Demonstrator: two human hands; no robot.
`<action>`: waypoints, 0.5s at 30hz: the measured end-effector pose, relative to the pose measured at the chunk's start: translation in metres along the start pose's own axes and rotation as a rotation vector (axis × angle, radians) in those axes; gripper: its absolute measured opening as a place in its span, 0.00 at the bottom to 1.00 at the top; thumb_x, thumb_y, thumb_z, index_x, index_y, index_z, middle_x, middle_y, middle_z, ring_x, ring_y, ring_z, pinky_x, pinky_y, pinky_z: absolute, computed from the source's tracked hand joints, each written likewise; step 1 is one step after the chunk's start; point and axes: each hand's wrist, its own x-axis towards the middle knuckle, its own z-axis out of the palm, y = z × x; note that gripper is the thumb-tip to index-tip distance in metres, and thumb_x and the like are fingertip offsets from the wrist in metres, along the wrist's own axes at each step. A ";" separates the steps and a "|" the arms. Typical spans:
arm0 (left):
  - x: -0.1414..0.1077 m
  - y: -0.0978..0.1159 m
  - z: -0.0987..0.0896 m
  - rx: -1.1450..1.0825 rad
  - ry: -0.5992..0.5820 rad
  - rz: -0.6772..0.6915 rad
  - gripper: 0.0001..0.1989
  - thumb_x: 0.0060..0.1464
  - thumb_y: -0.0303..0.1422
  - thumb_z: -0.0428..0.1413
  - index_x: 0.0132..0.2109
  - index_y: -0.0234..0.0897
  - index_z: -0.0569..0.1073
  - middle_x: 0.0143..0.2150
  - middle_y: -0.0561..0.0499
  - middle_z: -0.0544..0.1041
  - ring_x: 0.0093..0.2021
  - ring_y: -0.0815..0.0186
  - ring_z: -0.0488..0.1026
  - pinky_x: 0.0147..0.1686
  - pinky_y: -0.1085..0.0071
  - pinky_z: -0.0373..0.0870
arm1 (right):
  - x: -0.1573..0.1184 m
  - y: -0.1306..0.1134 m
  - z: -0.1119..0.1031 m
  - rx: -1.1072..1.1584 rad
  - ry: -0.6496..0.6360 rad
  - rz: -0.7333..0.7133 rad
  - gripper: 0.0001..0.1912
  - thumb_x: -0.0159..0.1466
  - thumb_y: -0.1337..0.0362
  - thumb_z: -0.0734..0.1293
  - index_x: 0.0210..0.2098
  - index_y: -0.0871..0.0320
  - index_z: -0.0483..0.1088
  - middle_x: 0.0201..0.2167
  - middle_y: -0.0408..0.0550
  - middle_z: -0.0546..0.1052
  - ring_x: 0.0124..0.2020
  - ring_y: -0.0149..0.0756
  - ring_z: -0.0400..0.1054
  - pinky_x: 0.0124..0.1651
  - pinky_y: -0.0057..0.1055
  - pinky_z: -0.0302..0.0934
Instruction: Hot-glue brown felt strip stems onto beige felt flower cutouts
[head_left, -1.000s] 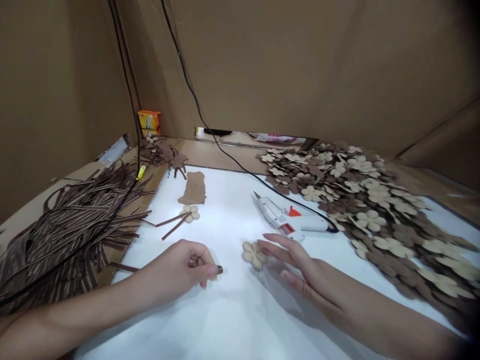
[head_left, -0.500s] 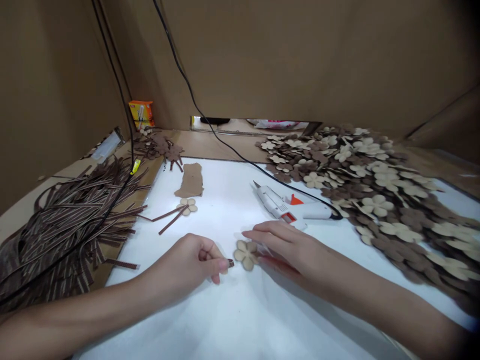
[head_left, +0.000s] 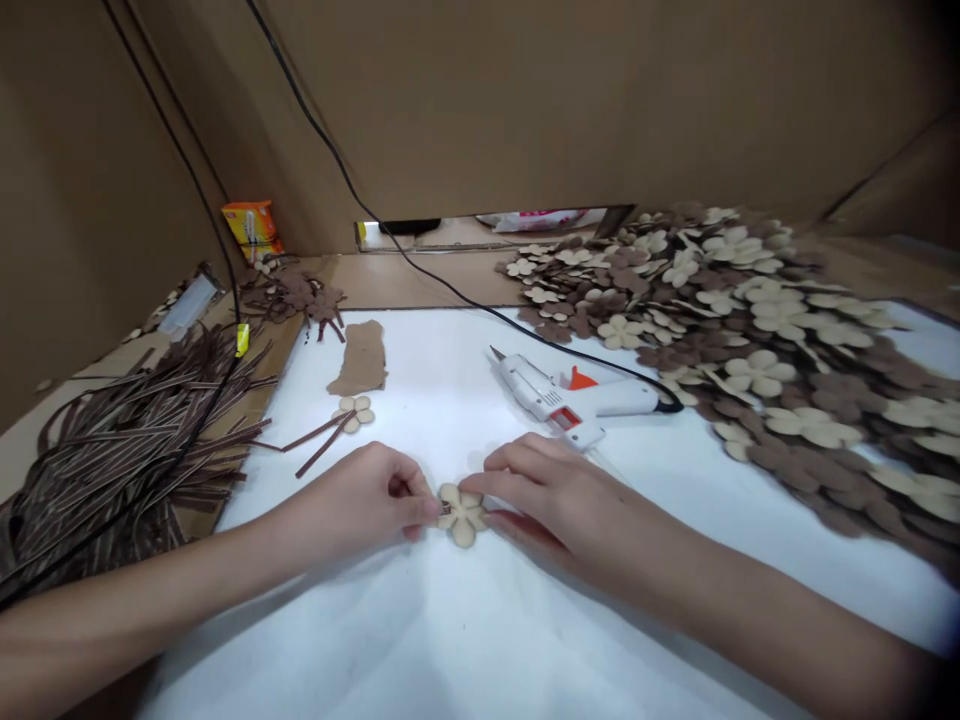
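My left hand (head_left: 360,495) is shut on a short striped brown ribbon strip (head_left: 446,508), its end pressed against the centre of a beige flower cutout (head_left: 463,516). That flower has several rounded petals and lies on the white sheet (head_left: 450,370). My right hand (head_left: 544,495) holds the flower's right side between fingers and thumb. A white hot glue gun (head_left: 559,395) with an orange trigger guard lies just beyond my right hand, not touching it. Farther left, another small flower cutout (head_left: 353,410) has two brown strips (head_left: 319,442) beside it.
A torn cardboard scrap (head_left: 358,358) lies on the sheet. A large heap of beige and brown flower cutouts (head_left: 720,330) fills the right side, and a heap of striped ribbon strips (head_left: 127,450) the left. Black cables (head_left: 420,272) cross the table. Cardboard walls surround it.
My hands have come together at the flower. The ribbon strip in my left hand now reaches its centre, and my right hand has closed on it. The view has tilted.
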 end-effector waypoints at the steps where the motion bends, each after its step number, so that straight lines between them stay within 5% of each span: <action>1: 0.001 0.001 -0.001 0.016 -0.016 -0.003 0.09 0.45 0.36 0.55 0.24 0.35 0.71 0.20 0.55 0.71 0.23 0.70 0.64 0.24 0.75 0.57 | 0.000 -0.001 0.000 -0.003 0.009 -0.004 0.12 0.63 0.68 0.60 0.45 0.52 0.69 0.37 0.48 0.72 0.39 0.39 0.64 0.42 0.39 0.60; 15: 0.008 0.008 0.002 0.137 -0.019 -0.011 0.11 0.46 0.38 0.53 0.25 0.36 0.72 0.20 0.55 0.71 0.22 0.70 0.63 0.23 0.74 0.57 | -0.001 -0.007 0.004 0.128 0.036 0.043 0.09 0.64 0.70 0.60 0.39 0.58 0.71 0.34 0.49 0.72 0.38 0.38 0.64 0.39 0.33 0.61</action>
